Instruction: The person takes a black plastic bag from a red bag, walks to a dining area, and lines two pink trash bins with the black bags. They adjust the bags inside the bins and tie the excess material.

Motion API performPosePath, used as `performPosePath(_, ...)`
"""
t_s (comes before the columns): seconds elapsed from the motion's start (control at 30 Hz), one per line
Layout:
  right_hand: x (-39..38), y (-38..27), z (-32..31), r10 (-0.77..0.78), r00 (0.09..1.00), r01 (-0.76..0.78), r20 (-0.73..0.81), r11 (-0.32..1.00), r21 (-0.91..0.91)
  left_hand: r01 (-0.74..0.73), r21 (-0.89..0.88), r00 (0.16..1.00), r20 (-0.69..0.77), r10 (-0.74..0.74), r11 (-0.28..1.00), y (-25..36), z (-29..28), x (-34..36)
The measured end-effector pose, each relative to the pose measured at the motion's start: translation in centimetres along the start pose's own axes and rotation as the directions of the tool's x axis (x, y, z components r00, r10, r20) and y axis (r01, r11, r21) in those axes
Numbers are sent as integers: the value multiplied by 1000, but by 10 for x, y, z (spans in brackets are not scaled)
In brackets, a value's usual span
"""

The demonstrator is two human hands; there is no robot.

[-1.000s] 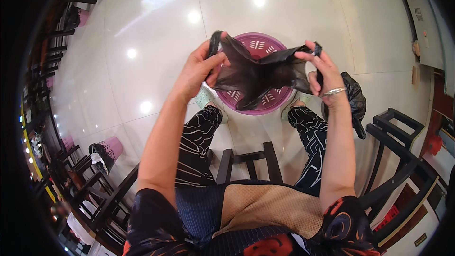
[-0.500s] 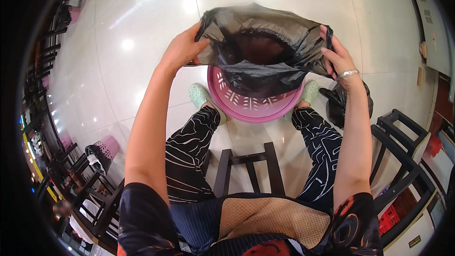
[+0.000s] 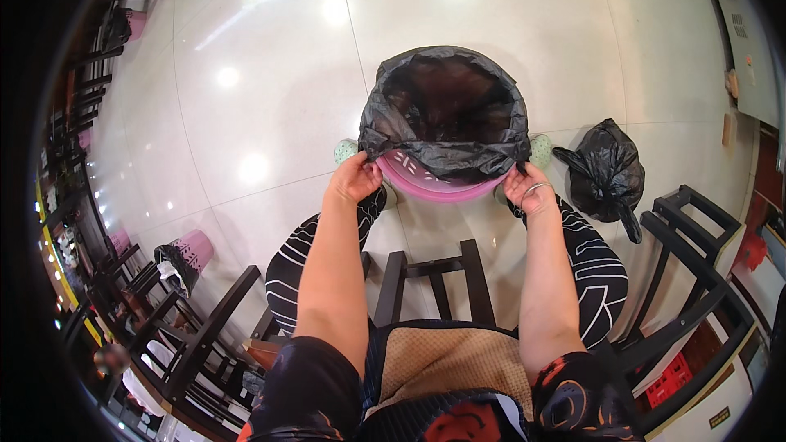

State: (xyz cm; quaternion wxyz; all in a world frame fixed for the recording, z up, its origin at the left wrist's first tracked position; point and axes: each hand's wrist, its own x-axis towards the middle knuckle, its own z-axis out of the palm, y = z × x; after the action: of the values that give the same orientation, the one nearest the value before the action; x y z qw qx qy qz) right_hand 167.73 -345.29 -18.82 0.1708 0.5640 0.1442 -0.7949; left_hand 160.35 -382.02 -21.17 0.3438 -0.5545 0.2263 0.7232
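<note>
Between my feet stands a pink plastic wastebasket (image 3: 442, 190) with cut-out slots. A black garbage bag (image 3: 449, 110) lines it, its far edge folded over the far rim. The bag's near edge still lies inside, so the near pink wall shows. At the basket's left side, my left hand (image 3: 355, 176) is closed on the bag's edge by the rim. My right hand (image 3: 528, 187), with a silver bracelet on the wrist, pinches the bag's edge at the right side. The fingertips of both hands are partly hidden by the bag.
A knotted, filled black garbage bag (image 3: 606, 170) lies on the tiled floor to the right. Dark stools (image 3: 696, 229) stand at the right, and another stool (image 3: 434, 270) is close before me. Chairs line the left, beside another pink lined wastebasket (image 3: 185, 259).
Both hands have come down and closer together, toward me. The bag, earlier stretched wide above the basket, now wraps over its far rim and sides.
</note>
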Motion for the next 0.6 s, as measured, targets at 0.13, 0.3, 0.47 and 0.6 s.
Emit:
performPosePath(0.13,6,22,-7,-164,986,157,11,959,236,-195,-376,963,100,249,906,-14,-6,-3)
performPosePath(0.3,1,38,20,-207,957,242,-202,955,168,-171,-88,985,-19,170,981,-39,20,-6)
performPosePath(0.47,55,48,6,-441,897,437,-42,896,-76,-299,36,953,61,297,953,-55,27,21)
performPosePath(0.6,24,56,75,-402,859,281,-317,888,-363,-499,28,839,266,475,866,-17,2,49)
